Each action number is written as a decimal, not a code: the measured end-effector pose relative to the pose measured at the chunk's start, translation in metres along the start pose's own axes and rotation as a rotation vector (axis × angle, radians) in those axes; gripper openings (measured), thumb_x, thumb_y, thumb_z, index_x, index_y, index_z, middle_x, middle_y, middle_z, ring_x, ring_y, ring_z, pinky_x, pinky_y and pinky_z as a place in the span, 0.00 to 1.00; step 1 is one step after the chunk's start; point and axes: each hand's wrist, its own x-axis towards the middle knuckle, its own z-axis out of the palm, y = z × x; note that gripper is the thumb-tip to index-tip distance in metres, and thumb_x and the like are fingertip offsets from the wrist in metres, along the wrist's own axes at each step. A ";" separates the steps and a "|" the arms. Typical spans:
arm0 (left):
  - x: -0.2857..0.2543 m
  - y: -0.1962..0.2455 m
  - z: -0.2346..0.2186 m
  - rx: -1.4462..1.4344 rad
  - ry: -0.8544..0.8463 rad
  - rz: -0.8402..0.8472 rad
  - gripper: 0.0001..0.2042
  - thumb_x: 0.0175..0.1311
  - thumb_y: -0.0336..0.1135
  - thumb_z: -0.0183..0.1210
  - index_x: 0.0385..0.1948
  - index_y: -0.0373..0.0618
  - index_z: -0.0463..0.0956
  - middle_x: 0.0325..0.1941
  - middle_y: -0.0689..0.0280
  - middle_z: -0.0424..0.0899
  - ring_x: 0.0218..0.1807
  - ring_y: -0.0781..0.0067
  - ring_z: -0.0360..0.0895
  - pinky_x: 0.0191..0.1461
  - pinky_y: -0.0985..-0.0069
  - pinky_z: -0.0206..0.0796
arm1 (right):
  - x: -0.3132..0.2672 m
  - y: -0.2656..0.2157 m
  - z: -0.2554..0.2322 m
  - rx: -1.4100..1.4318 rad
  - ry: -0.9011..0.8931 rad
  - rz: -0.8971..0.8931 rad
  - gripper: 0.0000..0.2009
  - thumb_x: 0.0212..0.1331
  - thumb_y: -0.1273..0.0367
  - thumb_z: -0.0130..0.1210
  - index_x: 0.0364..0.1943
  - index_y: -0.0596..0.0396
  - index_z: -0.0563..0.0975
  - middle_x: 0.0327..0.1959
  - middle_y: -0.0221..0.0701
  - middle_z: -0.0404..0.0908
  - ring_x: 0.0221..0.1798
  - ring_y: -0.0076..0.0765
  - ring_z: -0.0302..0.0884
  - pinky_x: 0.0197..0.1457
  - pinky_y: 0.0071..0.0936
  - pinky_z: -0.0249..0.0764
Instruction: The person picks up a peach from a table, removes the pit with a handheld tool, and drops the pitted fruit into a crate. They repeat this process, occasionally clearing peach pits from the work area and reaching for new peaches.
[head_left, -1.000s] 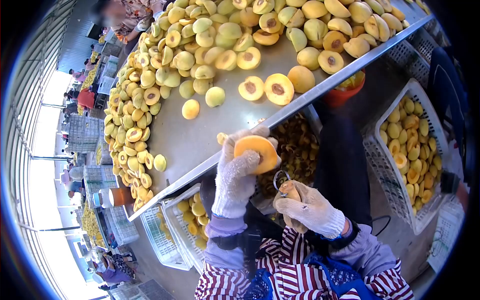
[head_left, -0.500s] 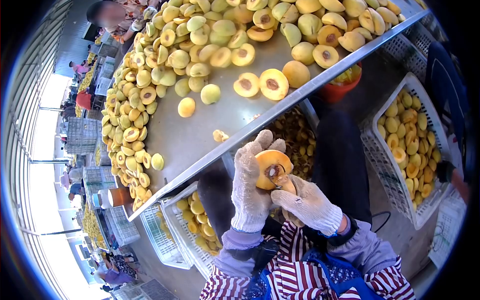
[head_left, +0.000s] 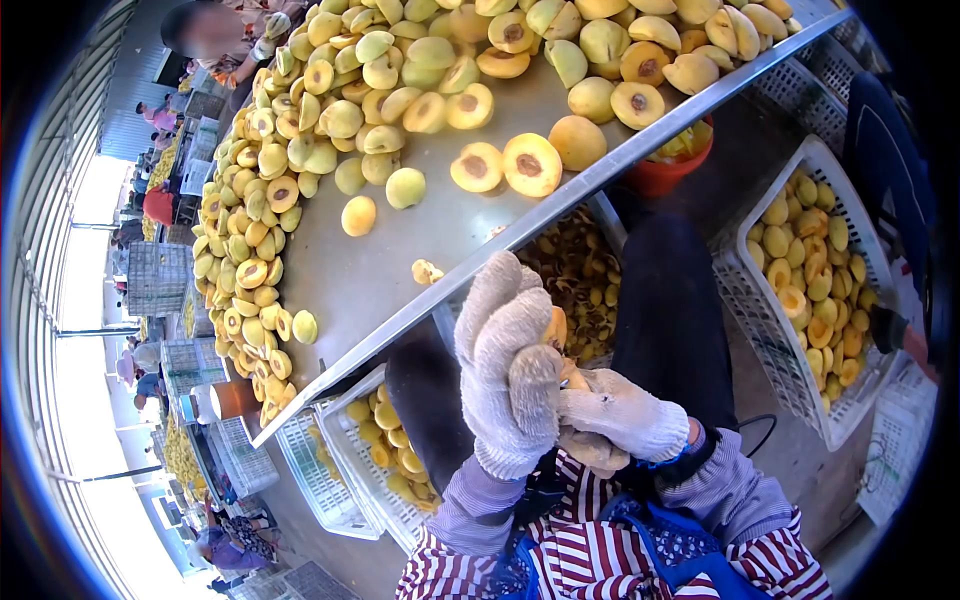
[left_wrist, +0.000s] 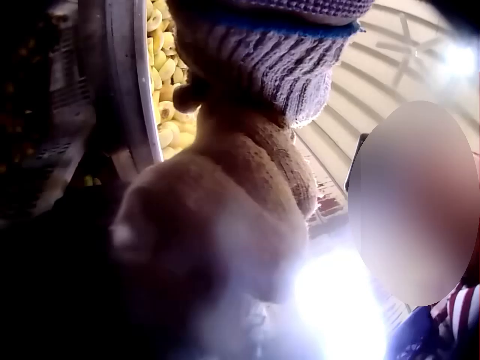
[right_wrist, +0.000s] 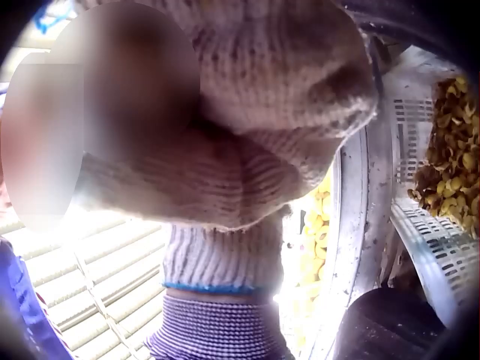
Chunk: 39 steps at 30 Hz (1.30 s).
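Note:
In the head view the gloved left hand [head_left: 510,365] is turned so its curled fingers cover most of a halved yellow-orange fruit [head_left: 556,328], whose edge shows beyond them. Against it, the gloved right hand [head_left: 622,415] grips a small tool, now largely hidden between the hands. Both hands are in front of the metal table's edge. The left wrist view shows the left glove [left_wrist: 217,202], dark and blurred, with its fruit out of sight. Curled fingers of the right glove [right_wrist: 285,112] fill the upper right wrist view; the tool cannot be made out there.
Many halved fruits [head_left: 340,118] cover the metal table [head_left: 340,260], with a small scrap [head_left: 426,272] near its edge. Below are a crate of pits and scraps [right_wrist: 457,157], fruit crates [head_left: 825,290] [head_left: 385,450] and a red bucket [head_left: 668,178]. Another person [head_left: 225,35] is across the table.
The hands, apart at first, have come together at the fruit. The left hand has turned, hiding most of the fruit, and the tool's metal ring has gone out of sight.

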 end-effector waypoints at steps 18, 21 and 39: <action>0.024 0.000 -0.005 -0.315 -0.417 -0.095 0.16 0.62 0.40 0.62 0.45 0.38 0.79 0.49 0.51 0.83 0.49 0.54 0.82 0.51 0.65 0.74 | -0.014 0.008 0.000 0.843 -0.377 0.142 0.22 0.75 0.55 0.40 0.27 0.57 0.72 0.07 0.23 0.63 0.04 0.19 0.55 0.05 0.17 0.56; 0.012 0.009 0.002 -0.607 -0.316 -0.392 0.27 0.69 0.59 0.52 0.47 0.39 0.77 0.51 0.50 0.81 0.46 0.59 0.82 0.44 0.65 0.76 | -0.013 0.013 -0.003 0.897 -0.563 0.111 0.22 0.74 0.54 0.41 0.28 0.57 0.72 0.06 0.23 0.62 0.04 0.18 0.55 0.05 0.16 0.55; 0.000 -0.014 -0.055 -0.341 0.375 -0.459 0.25 0.75 0.55 0.44 0.51 0.38 0.74 0.46 0.56 0.82 0.41 0.64 0.81 0.44 0.70 0.78 | 0.000 0.011 -0.010 0.729 -0.597 -0.017 0.23 0.75 0.57 0.41 0.23 0.56 0.71 0.06 0.25 0.63 0.04 0.19 0.54 0.06 0.17 0.53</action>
